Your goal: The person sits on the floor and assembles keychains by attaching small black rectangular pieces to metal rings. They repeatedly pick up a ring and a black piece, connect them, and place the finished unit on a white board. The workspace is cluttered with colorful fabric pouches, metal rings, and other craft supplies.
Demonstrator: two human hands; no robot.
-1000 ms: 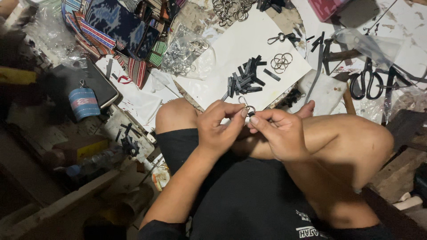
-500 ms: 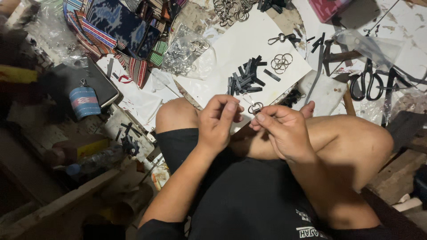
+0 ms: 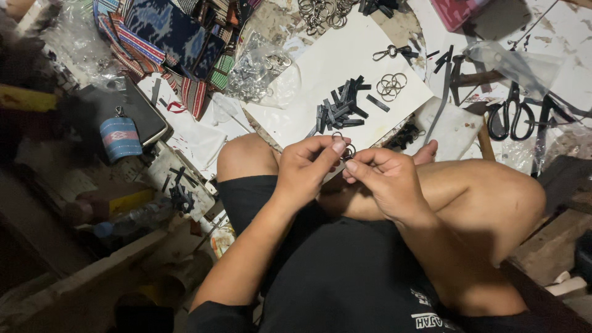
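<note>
I sit cross-legged on the floor and both hands meet above my knees. My left hand [image 3: 306, 168] pinches a small metal key ring [image 3: 349, 150] and a thin strap end between thumb and forefinger. My right hand [image 3: 382, 179] pinches the same ring from the right side, fingertips touching the left thumb. Just beyond them lies a white sheet [image 3: 345, 74] bearing a pile of short black strap pieces [image 3: 339, 108] and a few loose rings [image 3: 391, 84].
Folded patterned woven cloths [image 3: 166, 37] lie at the top left, with a clear bag of metal rings [image 3: 259, 74] beside them. Black scissors [image 3: 510, 114] rest at the right. A small blue woven pouch [image 3: 120, 137] sits on a dark tray at the left.
Both hands have stayed together over the knees, shifting their fingers slightly on the ring. My left thumb now lies closer against the right fingertips.
</note>
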